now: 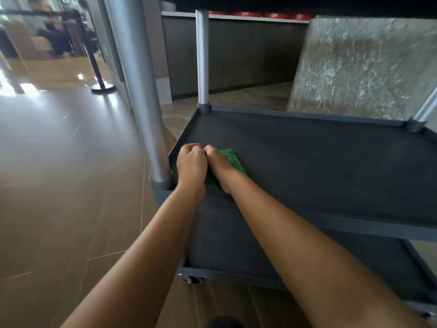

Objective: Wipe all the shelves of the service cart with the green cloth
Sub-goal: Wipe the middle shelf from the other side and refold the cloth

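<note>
Your two hands are side by side at the near-left corner of the service cart's middle shelf (319,152), both arms stretched forward over the near rim. Your left hand (191,163) is curled into a loose fist, knuckles up, touching your right hand (218,160) at the thumbs. Your right hand is also curled closed, and it presses down on the green cloth (233,159), which lies flat on the dark shelf surface. Part of the cloth shows to the right of your right hand, and another strip shows between your two wrists. Whether your left hand actually grips the cloth or just rests on its edge, you cannot tell from this angle; your right hand's fingers are bunched on top of it.

The shelf is a dark grey tray with a raised rim, and the rest of its surface, far and right of the cloth, is bare. A silver post (142,91) rises from the corner socket just left of your left hand, and a second post (203,60) stands at the far-left corner. The bottom shelf (236,252) shows below, under your forearms. The cart stands on a glossy brown tiled floor (59,185), with a mottled stone slab (361,65) beyond it on the far right.
</note>
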A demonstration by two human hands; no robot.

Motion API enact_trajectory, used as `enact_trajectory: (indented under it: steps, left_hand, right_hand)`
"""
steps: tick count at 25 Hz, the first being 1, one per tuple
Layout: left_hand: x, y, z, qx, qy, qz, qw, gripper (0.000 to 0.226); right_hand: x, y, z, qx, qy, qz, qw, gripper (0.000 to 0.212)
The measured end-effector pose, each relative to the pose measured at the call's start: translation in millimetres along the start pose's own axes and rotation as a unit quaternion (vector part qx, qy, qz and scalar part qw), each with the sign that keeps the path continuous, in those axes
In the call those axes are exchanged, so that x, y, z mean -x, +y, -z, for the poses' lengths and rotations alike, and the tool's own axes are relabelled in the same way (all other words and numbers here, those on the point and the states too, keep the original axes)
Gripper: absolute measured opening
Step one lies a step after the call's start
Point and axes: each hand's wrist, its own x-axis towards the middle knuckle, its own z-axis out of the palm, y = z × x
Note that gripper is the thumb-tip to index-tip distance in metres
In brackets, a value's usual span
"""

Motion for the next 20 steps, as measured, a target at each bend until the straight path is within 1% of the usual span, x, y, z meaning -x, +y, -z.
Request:
enact_trajectory:
  steps: [2, 3, 6, 11, 13, 17, 20]
  left_hand:
    - [-1, 5, 5, -0.007, -0.003, -0.012, 1.000, 0.029]
    - [-2, 7, 7, -0.006, -0.006, -0.017, 1.000, 0.027]
    - [-4, 14, 13, -0.024, -0.027, -0.028, 0.999, 0.021]
    - [-4, 18, 21, -0.022, -0.047, -0.029, 0.998, 0.035]
    - [-1, 15, 21, -0.022, -0.047, -0.034, 0.998, 0.038]
    - [4, 6, 16, -0.045, -0.064, -0.052, 0.996, 0.039]
    - [11, 0, 6, -0.031, -0.066, -0.047, 0.996, 0.037]
  right_hand:
    - [2, 1, 2, 0.040, 0.015, 0.020, 0.999, 0.034]
    - [5, 1, 4, 0.045, 0.014, 0.035, 0.998, 0.035]
    - [9, -1, 10, 0.050, -0.046, 0.082, 0.994, 0.031]
    - [20, -1, 20, 0.072, -0.090, 0.111, 0.987, 0.029]
    - [21, 0, 30, 0.085, -0.103, 0.100, 0.986, 0.028]
    - [24, 1, 60, 0.094, -0.114, 0.032, 0.989, 0.034]
    - [26, 8, 89, 0.075, -0.114, 0.018, 0.990, 0.035]
